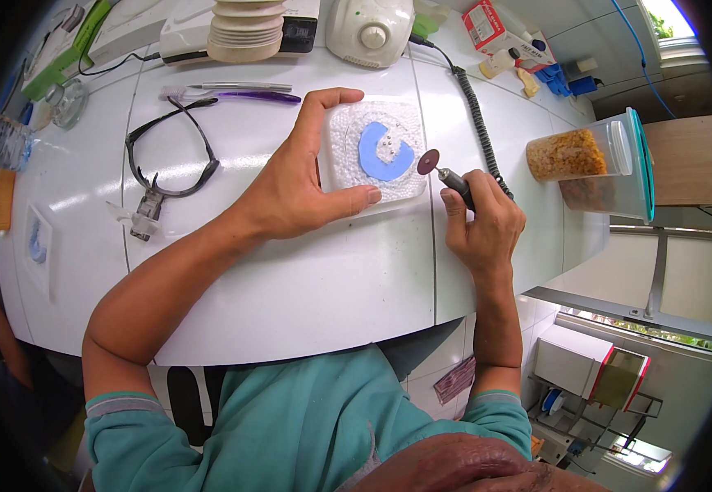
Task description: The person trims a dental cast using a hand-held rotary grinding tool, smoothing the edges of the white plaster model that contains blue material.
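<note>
My left hand [290,176] grips a square white foam-filled tray [342,123], thumb along its near edge and fingers round its left and far side. On the white bumpy filling lies a flat blue C-shaped piece [372,156], with several small shiny beads in its opening. My right hand [487,215] is closed round a dark rotary tool handpiece [458,187], held like a pen. A dark red cutting disc [428,161] on its tip stands beside the tray's right edge. Whether the disc touches the tray I cannot tell.
Left of the tray lie black magnifier glasses [171,148], a purple-handled tool [257,97] and a metal instrument [241,86]. A coiled cord [479,123] runs near a white control box [370,33]. Plastic tubs [573,156] stand at right, a ribbed hose [246,29] at the back.
</note>
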Motion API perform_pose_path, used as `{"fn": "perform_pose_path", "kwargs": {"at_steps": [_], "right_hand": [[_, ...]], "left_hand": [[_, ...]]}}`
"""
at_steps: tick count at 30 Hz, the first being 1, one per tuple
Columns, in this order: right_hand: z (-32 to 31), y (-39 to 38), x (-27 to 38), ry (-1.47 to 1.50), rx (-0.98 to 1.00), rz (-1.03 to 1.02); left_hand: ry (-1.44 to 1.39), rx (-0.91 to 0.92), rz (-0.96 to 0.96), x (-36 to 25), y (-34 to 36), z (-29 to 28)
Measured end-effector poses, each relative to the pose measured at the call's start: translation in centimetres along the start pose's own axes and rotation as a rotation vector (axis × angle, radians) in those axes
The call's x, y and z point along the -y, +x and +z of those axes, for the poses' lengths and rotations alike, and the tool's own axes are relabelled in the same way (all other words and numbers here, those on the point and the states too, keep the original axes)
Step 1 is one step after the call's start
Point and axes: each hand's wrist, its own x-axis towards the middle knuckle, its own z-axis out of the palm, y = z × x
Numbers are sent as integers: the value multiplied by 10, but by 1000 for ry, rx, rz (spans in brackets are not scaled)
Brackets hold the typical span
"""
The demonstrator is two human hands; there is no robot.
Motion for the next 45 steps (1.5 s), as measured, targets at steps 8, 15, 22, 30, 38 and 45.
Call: {"fn": "perform_pose_path", "kwargs": {"at_steps": [8,15,22,30,38,45], "right_hand": [[-1,0,1,-13,10,-1],[-1,0,0,-22,8,-7],[-1,1,1,-23,18,-1],[-1,0,1,-29,13,1],[-1,1,1,-29,14,-2],[-3,2,3,-38,17,1]], "left_hand": [[30,-2,6,2,0,-2],[-25,3,-8,-1,0,0],[-14,1,-21,-4,0,1],[5,-1,-15,-3,0,0],[-19,1,-10,-3,-1,1],[-18,4,-7,-1,0,0]]}}
